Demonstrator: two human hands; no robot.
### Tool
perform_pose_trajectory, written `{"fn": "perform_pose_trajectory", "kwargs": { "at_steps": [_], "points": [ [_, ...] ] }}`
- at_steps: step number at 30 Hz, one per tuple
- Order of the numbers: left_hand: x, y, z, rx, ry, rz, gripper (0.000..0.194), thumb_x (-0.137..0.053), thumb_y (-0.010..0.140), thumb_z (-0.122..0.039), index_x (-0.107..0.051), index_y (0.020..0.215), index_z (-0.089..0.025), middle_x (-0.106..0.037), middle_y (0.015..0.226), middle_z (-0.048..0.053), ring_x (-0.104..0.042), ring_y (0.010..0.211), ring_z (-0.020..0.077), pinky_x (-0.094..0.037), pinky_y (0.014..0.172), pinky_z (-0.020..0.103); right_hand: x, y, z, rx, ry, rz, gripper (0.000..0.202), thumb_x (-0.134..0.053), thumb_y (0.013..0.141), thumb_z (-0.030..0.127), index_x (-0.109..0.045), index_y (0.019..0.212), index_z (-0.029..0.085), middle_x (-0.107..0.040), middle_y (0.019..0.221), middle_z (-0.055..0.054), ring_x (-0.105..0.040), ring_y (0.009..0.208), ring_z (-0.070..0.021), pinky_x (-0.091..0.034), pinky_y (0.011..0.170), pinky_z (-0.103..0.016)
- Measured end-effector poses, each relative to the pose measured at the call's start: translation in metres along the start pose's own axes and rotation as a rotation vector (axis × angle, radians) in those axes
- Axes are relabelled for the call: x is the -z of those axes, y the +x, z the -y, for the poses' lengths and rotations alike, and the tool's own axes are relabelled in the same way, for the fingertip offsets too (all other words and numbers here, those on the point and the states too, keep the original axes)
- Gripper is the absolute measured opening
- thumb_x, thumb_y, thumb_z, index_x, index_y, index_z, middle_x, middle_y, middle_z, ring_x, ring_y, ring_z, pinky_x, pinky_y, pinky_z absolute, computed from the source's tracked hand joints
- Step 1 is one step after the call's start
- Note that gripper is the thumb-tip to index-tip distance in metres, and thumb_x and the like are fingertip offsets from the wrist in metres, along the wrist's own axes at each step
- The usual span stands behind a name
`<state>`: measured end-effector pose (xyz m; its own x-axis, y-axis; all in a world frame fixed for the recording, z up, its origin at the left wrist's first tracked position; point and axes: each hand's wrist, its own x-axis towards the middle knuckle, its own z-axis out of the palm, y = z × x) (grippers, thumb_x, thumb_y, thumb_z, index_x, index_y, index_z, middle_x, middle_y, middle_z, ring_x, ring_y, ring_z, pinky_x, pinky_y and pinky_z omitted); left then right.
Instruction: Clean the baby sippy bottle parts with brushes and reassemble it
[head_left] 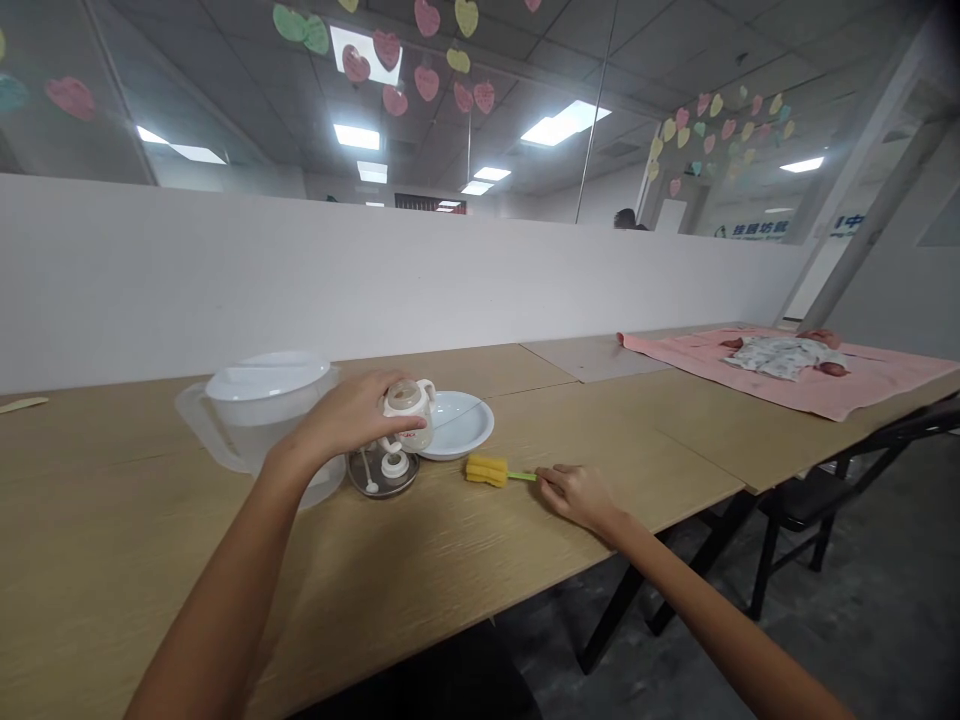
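A small clear bottle with white handles (409, 408) is in the grip of my left hand (360, 412), above a dark round dish (384, 482) that holds a white ring-shaped part and a thin tube. My right hand (574, 492) has its fingers closed on the green handle of a yellow sponge brush (487, 471), whose head points left, low over or on the table. A white bowl (459, 425) sits just right of the bottle. Behind my left wrist stands a translucent lidded pitcher (262, 405).
On the wooden table (420, 570), a pink cloth (862, 385) at the far right bears a baby-like figure (787, 355) in patterned clothes. A white low wall (375, 280) runs behind. Black chairs (802, 505) stand at the right, and a pale flat stick (22, 404) lies far left.
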<state>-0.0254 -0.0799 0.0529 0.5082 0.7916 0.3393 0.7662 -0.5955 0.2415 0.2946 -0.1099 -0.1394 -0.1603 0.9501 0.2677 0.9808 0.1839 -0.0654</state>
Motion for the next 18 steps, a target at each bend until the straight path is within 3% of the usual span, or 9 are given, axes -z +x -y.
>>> {"fn": "perform_pose_trajectory", "kwargs": {
  "at_steps": [5, 13, 15, 18],
  "points": [
    [0.001, -0.002, -0.002, 0.007, -0.009, 0.022, 0.044, -0.056, 0.071, -0.053, -0.061, 0.106, -0.025, -0.066, 0.109, 0.002, -0.059, 0.097, 0.0256, -0.044, 0.076, 0.030, 0.004, 0.000, 0.015, 0.023, -0.060, 0.009, 0.039, -0.029, 0.092, 0.032, -0.064, 0.103, 0.019, -0.068, 0.086, -0.007, -0.060, 0.075, -0.0148, -0.032, 0.062, -0.021],
    [-0.001, -0.001, 0.000, -0.002, 0.005, 0.022, 0.046, -0.057, 0.071, -0.054, -0.060, 0.107, -0.026, -0.064, 0.111, 0.001, -0.058, 0.100, 0.0256, -0.043, 0.076, 0.030, 0.013, -0.015, 0.117, -0.027, 0.005, 0.037, 0.035, -0.028, 0.094, 0.027, -0.063, 0.097, 0.022, -0.069, 0.085, -0.006, -0.065, 0.075, -0.0163, -0.036, 0.058, -0.022],
    [0.001, -0.002, 0.000, -0.003, 0.017, 0.027, 0.047, -0.056, 0.071, -0.056, -0.060, 0.107, -0.026, -0.064, 0.113, 0.001, -0.058, 0.100, 0.0257, -0.043, 0.077, 0.030, 0.015, -0.021, 0.119, -0.132, 0.001, 0.076, 0.034, -0.031, 0.093, 0.026, -0.065, 0.092, 0.022, -0.070, 0.083, -0.007, -0.066, 0.072, -0.0178, -0.037, 0.056, -0.022],
    [0.005, -0.003, -0.002, -0.010, 0.039, 0.033, 0.045, -0.055, 0.072, -0.056, -0.061, 0.105, -0.025, -0.064, 0.113, 0.002, -0.058, 0.100, 0.0264, -0.043, 0.077, 0.030, 0.021, -0.038, 0.093, -0.423, -0.046, 0.096, 0.033, -0.034, 0.090, 0.025, -0.067, 0.083, 0.021, -0.070, 0.081, -0.010, -0.066, 0.071, -0.0206, -0.037, 0.053, -0.023]
  ]
}}
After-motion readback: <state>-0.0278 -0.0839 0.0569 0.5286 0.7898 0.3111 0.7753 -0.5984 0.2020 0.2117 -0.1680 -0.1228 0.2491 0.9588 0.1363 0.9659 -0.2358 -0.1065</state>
